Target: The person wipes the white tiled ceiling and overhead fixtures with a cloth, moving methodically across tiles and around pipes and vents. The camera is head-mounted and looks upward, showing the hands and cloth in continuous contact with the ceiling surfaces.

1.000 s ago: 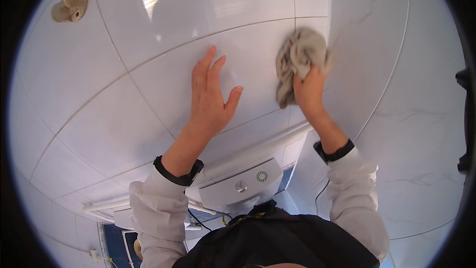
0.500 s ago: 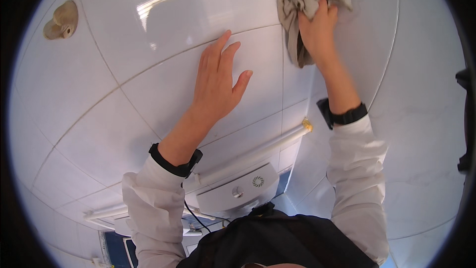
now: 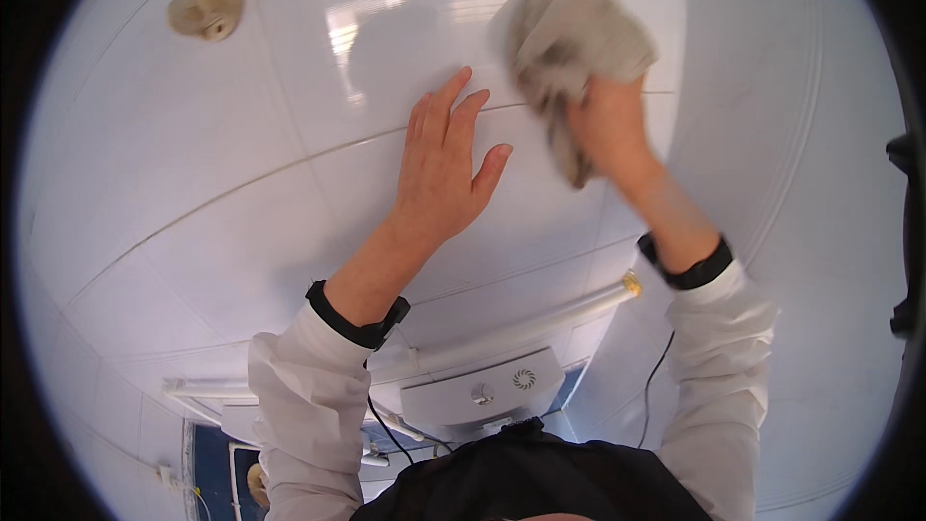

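My right hand (image 3: 613, 125) is closed on a beige-grey cloth (image 3: 588, 39), which is bunched up and smeared by motion. The cloth lies over the white tiled wall (image 3: 386, 174), a little left of the corner with the side wall. My left hand (image 3: 442, 159) is open, fingers stretched out and thumb apart, with nothing in it. It is by the wall, left of the cloth, its fingertips over a tile joint; whether its palm touches the tile I cannot tell. Black bands circle both wrists.
A beige curved fitting (image 3: 207, 5) sits on the wall at the upper left. Lower down run a white pipe (image 3: 540, 318) with a yellowish end and a white box-shaped appliance (image 3: 482, 391) with a round knob. A smooth side wall (image 3: 743, 116) rises on the right.
My right hand has brought the cloth leftward along the tiles, away from the corner. My left hand stays open, slightly left relative to the tiles. The whole view has shifted.
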Action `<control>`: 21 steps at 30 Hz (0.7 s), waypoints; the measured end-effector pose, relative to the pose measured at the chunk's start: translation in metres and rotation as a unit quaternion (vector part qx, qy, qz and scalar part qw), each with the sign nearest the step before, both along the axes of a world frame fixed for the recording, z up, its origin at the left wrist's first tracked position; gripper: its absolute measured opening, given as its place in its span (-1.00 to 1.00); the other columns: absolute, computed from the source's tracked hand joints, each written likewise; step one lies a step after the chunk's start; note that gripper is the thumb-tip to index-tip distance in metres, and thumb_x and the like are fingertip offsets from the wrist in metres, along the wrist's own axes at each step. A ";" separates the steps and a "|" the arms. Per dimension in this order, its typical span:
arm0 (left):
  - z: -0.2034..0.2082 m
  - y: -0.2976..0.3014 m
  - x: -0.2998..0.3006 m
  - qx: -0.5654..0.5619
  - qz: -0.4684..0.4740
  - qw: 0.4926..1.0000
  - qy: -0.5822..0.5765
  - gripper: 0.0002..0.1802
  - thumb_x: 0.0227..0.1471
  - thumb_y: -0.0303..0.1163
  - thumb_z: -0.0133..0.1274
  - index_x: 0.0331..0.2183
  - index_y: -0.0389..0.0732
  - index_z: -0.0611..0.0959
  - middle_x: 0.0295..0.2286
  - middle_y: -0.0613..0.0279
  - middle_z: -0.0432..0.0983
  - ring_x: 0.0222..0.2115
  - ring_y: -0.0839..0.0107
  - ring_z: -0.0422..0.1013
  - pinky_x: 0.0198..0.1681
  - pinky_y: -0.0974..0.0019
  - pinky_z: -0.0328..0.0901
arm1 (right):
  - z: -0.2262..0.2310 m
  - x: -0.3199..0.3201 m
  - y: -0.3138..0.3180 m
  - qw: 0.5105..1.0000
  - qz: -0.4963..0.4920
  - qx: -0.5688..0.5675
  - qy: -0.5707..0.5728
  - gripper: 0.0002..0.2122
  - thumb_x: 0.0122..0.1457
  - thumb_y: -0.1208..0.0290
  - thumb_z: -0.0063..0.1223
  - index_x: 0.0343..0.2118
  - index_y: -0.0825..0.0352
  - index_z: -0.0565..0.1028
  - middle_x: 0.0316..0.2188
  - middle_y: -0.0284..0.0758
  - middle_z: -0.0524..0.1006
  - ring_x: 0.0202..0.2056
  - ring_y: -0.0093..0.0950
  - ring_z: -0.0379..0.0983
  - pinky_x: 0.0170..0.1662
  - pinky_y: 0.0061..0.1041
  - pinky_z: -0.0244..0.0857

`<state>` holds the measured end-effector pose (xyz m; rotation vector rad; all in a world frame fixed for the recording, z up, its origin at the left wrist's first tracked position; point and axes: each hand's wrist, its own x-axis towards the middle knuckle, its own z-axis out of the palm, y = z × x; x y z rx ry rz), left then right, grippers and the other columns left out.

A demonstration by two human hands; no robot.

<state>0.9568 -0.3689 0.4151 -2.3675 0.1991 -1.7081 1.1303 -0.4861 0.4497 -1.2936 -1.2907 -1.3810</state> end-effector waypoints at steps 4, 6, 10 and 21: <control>0.012 0.017 -0.033 -0.002 0.027 0.999 -0.038 -0.47 -0.08 -0.38 0.12 -0.06 -0.33 0.38 0.05 -0.08 0.16 -0.03 -0.03 0.19 0.05 0.03 0.11 | 0.091 0.006 0.013 0.986 -0.042 0.128 0.100 -0.67 -0.14 0.51 0.06 -0.20 0.34 0.48 -0.08 -0.12 0.40 -0.02 0.00 0.22 -0.04 -0.09 0.21; 0.017 0.024 -0.048 -0.012 0.035 0.998 -0.055 -0.49 -0.08 -0.39 0.12 -0.07 -0.33 0.38 0.05 -0.08 0.17 -0.02 -0.03 0.19 0.05 0.05 0.12 | 0.096 -0.010 0.023 0.984 -0.131 0.106 0.051 -0.67 -0.09 0.55 0.00 -0.17 0.28 0.47 -0.08 -0.14 0.36 -0.05 -0.07 0.22 -0.01 -0.14 0.15; 0.019 0.030 -0.067 -0.022 0.045 0.995 -0.082 -0.52 -0.06 -0.41 0.11 -0.08 -0.33 0.39 0.03 -0.11 0.18 0.00 -0.03 0.18 0.05 0.08 0.13 | 0.086 -0.046 0.035 0.986 -0.133 0.072 -0.064 -0.69 -0.15 0.50 0.09 -0.24 0.34 0.50 -0.10 -0.18 0.42 0.00 -0.04 0.22 -0.06 -0.10 0.23; 0.027 0.050 -0.102 -0.002 0.081 0.983 -0.163 -0.55 0.02 -0.33 0.04 -0.09 -0.37 0.37 -0.03 -0.15 0.22 -0.04 -0.04 0.21 0.03 0.10 0.15 | 0.131 -0.103 0.055 0.972 -0.131 0.031 -0.192 -0.73 -0.16 0.55 0.03 -0.30 0.23 0.54 -0.10 -0.25 0.37 -0.05 -0.15 0.22 -0.04 -0.18 0.15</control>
